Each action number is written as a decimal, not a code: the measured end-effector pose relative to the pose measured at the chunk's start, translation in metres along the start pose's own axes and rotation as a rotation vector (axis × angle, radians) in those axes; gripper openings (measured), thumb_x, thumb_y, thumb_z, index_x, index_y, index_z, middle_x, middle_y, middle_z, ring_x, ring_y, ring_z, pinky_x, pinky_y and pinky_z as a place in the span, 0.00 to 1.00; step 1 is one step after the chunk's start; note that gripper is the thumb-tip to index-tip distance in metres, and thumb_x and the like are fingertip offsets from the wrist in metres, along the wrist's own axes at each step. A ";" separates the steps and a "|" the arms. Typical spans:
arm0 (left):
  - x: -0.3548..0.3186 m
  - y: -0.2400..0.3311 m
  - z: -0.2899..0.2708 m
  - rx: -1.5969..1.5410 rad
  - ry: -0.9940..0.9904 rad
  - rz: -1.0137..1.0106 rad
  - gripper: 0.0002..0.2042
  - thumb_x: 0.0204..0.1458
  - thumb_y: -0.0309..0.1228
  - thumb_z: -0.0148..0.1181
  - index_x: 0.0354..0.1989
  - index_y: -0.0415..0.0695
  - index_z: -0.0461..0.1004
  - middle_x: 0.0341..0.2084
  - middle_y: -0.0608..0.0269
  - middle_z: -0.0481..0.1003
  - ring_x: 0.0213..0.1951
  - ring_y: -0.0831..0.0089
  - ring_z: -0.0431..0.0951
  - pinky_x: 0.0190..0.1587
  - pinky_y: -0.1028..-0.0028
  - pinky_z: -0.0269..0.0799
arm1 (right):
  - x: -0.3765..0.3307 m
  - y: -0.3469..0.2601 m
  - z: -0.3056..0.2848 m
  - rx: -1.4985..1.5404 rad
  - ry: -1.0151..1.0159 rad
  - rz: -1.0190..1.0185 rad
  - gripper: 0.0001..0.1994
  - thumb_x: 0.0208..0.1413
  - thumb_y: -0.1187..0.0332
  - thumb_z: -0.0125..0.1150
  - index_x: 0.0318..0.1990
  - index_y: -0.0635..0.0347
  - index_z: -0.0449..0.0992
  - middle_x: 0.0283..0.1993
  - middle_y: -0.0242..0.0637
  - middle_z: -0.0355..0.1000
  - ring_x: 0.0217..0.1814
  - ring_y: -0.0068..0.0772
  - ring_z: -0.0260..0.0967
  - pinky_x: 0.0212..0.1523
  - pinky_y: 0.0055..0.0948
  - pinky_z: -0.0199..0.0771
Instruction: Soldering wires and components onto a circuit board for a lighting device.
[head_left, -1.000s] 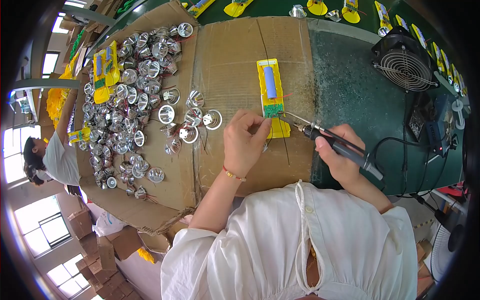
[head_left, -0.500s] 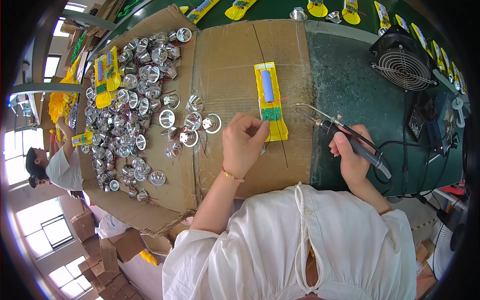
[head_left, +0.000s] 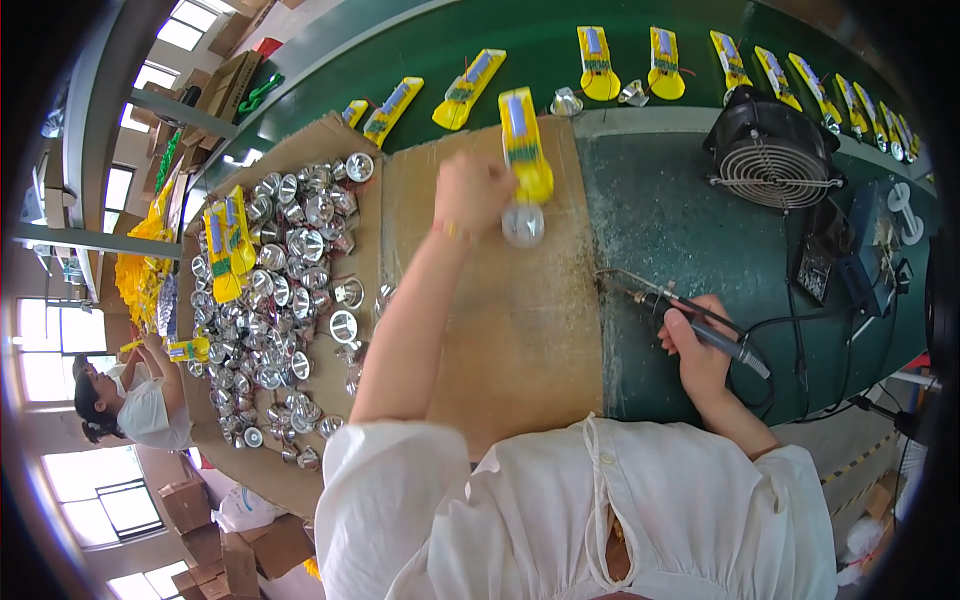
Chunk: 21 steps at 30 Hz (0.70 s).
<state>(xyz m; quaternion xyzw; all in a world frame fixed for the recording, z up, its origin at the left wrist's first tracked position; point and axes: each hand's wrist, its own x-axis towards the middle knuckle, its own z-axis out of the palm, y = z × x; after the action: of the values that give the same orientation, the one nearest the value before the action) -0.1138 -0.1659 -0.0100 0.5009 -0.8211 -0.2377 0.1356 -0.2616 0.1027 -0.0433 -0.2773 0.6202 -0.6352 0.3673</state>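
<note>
My left hand [head_left: 472, 195] is closed at the left edge of a yellow flashlight housing [head_left: 542, 182], its fingers blurred by motion. The housing carries a blue battery [head_left: 518, 118] and a green circuit board, and is at the far edge of the cardboard. Just below its wide end is a silver reflector cup [head_left: 523, 226]. Over the green mat, my right hand [head_left: 698, 345] is wrapped round a soldering iron [head_left: 715, 340]. A thin bent metal tube runs along the iron, and both tips point left toward the cardboard's edge.
Heaped reflector cups [head_left: 285, 280] fill a cardboard tray on the left, with yellow housings [head_left: 228, 245] on top. More housings [head_left: 598, 65] line the green belt at the back. A fan [head_left: 775, 160] and a blue soldering station [head_left: 870, 250] stand right. Another person [head_left: 135, 395] works far left.
My left hand has moved the flashlight housing away from me, toward the belt, with the reflector cup at its lower end. My right hand still holds the soldering iron over the mat.
</note>
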 end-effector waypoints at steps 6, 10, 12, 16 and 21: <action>0.111 -0.036 -0.021 0.286 0.237 -0.068 0.25 0.34 0.47 0.64 0.39 0.46 0.72 0.39 0.55 0.74 0.43 0.60 0.72 0.45 0.66 0.68 | 0.000 0.009 0.000 0.032 -0.008 0.059 0.06 0.49 0.75 0.58 0.32 0.65 0.67 0.22 0.36 0.69 0.20 0.19 0.65 0.20 0.17 0.65; 0.099 -0.051 -0.025 0.296 0.126 -0.032 0.20 0.33 0.46 0.62 0.33 0.46 0.75 0.32 0.54 0.76 0.38 0.59 0.75 0.43 0.67 0.69 | 0.005 0.007 0.000 0.072 -0.040 0.062 0.05 0.49 0.75 0.57 0.32 0.65 0.67 0.22 0.37 0.69 0.20 0.19 0.66 0.19 0.17 0.65; 0.062 -0.028 -0.030 0.306 0.123 -0.041 0.19 0.35 0.46 0.60 0.31 0.45 0.75 0.29 0.53 0.76 0.34 0.57 0.76 0.39 0.65 0.71 | 0.007 0.007 -0.002 0.079 -0.040 0.073 0.05 0.50 0.75 0.57 0.32 0.65 0.67 0.21 0.37 0.69 0.20 0.19 0.66 0.19 0.17 0.65; -0.051 0.004 -0.017 0.249 0.175 0.048 0.18 0.37 0.45 0.60 0.31 0.45 0.72 0.28 0.55 0.74 0.31 0.58 0.76 0.35 0.63 0.71 | 0.006 0.008 -0.009 0.052 0.019 0.080 0.07 0.51 0.73 0.57 0.34 0.65 0.67 0.21 0.36 0.69 0.19 0.18 0.65 0.19 0.16 0.64; -0.160 0.009 0.003 0.009 0.148 0.019 0.23 0.36 0.47 0.65 0.36 0.45 0.68 0.28 0.57 0.71 0.29 0.59 0.74 0.30 0.66 0.70 | 0.008 0.010 -0.002 0.015 -0.052 -0.007 0.08 0.52 0.70 0.56 0.34 0.65 0.67 0.21 0.35 0.68 0.18 0.18 0.63 0.19 0.15 0.63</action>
<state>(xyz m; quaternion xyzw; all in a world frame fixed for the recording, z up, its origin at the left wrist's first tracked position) -0.0477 -0.0195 -0.0059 0.5100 -0.8145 -0.1953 0.1959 -0.2668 0.0981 -0.0540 -0.2930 0.6049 -0.6336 0.3831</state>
